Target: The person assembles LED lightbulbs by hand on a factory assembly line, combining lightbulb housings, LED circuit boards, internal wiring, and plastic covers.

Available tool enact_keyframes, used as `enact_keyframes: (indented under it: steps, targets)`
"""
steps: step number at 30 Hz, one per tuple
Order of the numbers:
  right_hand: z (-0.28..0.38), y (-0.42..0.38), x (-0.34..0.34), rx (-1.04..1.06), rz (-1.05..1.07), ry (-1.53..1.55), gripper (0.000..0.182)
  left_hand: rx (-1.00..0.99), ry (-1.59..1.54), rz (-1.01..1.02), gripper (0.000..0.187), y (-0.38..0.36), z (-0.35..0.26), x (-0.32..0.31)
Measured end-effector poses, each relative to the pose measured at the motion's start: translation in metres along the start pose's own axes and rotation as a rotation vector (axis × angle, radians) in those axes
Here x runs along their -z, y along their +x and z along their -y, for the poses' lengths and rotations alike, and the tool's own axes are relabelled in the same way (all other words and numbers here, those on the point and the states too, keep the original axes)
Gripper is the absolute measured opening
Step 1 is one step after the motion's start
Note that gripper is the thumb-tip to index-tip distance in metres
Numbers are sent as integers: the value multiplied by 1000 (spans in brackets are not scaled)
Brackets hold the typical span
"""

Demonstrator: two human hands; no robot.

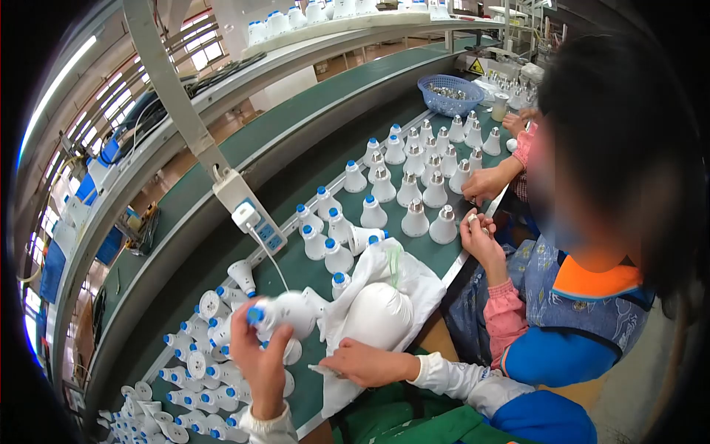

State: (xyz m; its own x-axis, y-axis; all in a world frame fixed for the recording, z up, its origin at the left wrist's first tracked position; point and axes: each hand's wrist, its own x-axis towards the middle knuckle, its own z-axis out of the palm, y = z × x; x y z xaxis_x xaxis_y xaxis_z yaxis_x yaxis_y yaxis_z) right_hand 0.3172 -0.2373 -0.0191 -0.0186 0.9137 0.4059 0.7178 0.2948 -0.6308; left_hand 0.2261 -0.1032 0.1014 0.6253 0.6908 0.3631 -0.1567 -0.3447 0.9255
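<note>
My left hand (pixel 259 355) holds up a white bulb housing (pixel 293 314) with a blue cap, its fingers around the capped end. Beside it on the right, my right hand (pixel 370 362) is closed on a small flat light-coloured piece (pixel 325 371), whose exact kind I cannot make out. That hand lies against a white plastic bag (pixel 355 314) on which a rounded white object (pixel 381 312) rests. Many blue-capped housings (pixel 200 362) lie on their sides at the lower left.
Upright bulbs with metal caps (pixel 435 191) and blue caps stand along the green bench (pixel 310 277). A co-worker's hands (pixel 484 185) are at the right. Behind are a blue basket (pixel 450 96) and a power strip (pixel 240 196) with a white cable.
</note>
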Motion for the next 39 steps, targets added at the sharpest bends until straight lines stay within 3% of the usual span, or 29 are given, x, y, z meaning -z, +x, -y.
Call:
enact_keyframes:
  steps: [3, 7, 8, 15, 21, 25, 26, 30, 31, 32, 33, 35, 37, 39]
  targets:
    - [-7, 0, -7, 4, 34, -86, 29, -89, 118, 111, 42, 62, 15, -48]
    - [-15, 2, -17, 71, -114, -22, 15, -64, 112, 187, 41, 146, 57, -124]
    - [-15, 5, -17, 146, -220, -127, 9, -101, 172, 187, 40, 163, 69, -140]
    - [-17, 1, -24, 88, -166, -102, 8, -139, 493, 239, 38, 229, 154, -229]
    - [-14, 3, -18, 79, -168, -53, 11, 12, 678, 505, 51, 237, 175, -233]
    - [-18, 3, -26, 62, -151, -99, 10, -295, 698, 432, 69, 229, 141, -191]
    - [-20, 2, -30, 76, -162, -110, 10, -376, 654, 387, 72, 221, 125, -176]
    - [-23, 1, -30, 32, -66, -130, 13, -371, 310, 342, 44, 122, -10, -92]
    - [-19, 4, -27, 123, -301, 23, 6, -363, 249, 192, 34, 67, -18, -48]
    - [-20, 6, -27, 111, -314, 36, 8, -328, 185, 71, 26, 30, -20, -31]
    - [-21, 7, -28, 99, -330, 47, 11, -327, 223, 35, 34, -7, 3, -5]
    - [-17, 9, -19, 82, -334, 75, 13, 3, 36, -146, 18, -77, 49, 16]
    - [-15, 11, -12, 61, -336, 81, 18, 307, -190, -183, 33, -125, 94, 24]
    - [-10, 14, -7, 31, -334, 5, 17, 427, -209, -121, 50, -144, 89, 10]
